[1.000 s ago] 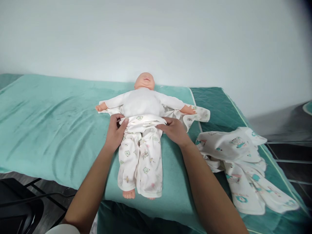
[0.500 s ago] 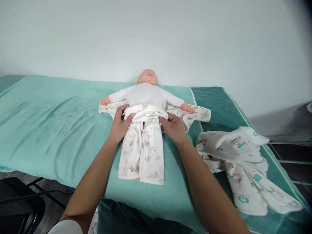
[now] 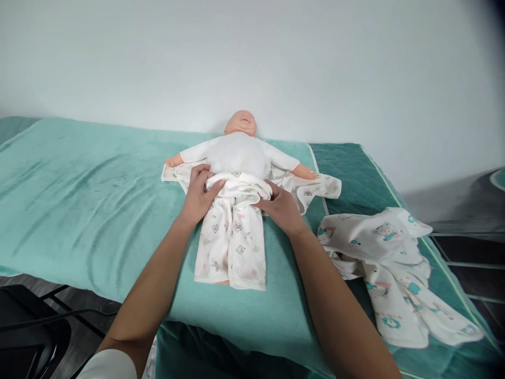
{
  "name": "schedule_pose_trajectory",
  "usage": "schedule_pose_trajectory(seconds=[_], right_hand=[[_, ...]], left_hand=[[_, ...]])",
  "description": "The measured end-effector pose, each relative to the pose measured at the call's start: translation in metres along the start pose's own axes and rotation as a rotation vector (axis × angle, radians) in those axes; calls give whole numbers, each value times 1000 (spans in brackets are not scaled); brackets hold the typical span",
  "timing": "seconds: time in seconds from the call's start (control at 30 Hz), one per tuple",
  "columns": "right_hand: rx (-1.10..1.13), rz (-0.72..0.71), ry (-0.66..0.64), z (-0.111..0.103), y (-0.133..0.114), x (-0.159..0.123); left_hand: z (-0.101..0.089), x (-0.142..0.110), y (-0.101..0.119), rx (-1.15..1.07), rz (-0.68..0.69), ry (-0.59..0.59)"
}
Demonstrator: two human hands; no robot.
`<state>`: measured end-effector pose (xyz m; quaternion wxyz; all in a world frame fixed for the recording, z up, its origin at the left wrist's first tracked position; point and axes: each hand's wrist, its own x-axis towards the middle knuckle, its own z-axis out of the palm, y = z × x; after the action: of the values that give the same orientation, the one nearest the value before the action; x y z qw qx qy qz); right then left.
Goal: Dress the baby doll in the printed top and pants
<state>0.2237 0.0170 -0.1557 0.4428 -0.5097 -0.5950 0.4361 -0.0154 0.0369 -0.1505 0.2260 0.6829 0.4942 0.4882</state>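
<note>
A baby doll (image 3: 239, 152) with a white cloth body lies on its back, head toward the wall and arms spread. White printed baby pants (image 3: 231, 245) cover its legs, their upper part bunched at the hips. My left hand (image 3: 200, 193) grips the bunched waist at its left side, thumb on top. At the other side, my right hand (image 3: 279, 207) holds the same bunched cloth, its fingertips partly hidden in the folds. Beneath the doll a printed baby shirt (image 3: 329, 185) is spread out, its sleeves reaching past both doll hands.
A light green towel (image 3: 98, 210) covers the bed over a darker green quilted cover (image 3: 341, 163). More printed baby clothes (image 3: 390, 263) lie crumpled at the right. A black chair (image 3: 31, 337) stands at the lower left. The white wall (image 3: 236, 58) borders the far edge.
Both hands have shifted the pants slightly toward the doll's head, and the leg hems sit a little higher. The gap between the legs near the waist is now covered by cloth.
</note>
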Motion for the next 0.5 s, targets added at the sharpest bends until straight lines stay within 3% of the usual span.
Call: schedule_pose_trajectory(seconds=[0.3, 0.5], right_hand=[[-183, -45, 34, -2, -5, 0], [-237, -241, 188, 3, 1, -1]], left_hand=[[-23, -64, 19, 84, -11, -89], [-22, -66, 17, 71, -52, -128]])
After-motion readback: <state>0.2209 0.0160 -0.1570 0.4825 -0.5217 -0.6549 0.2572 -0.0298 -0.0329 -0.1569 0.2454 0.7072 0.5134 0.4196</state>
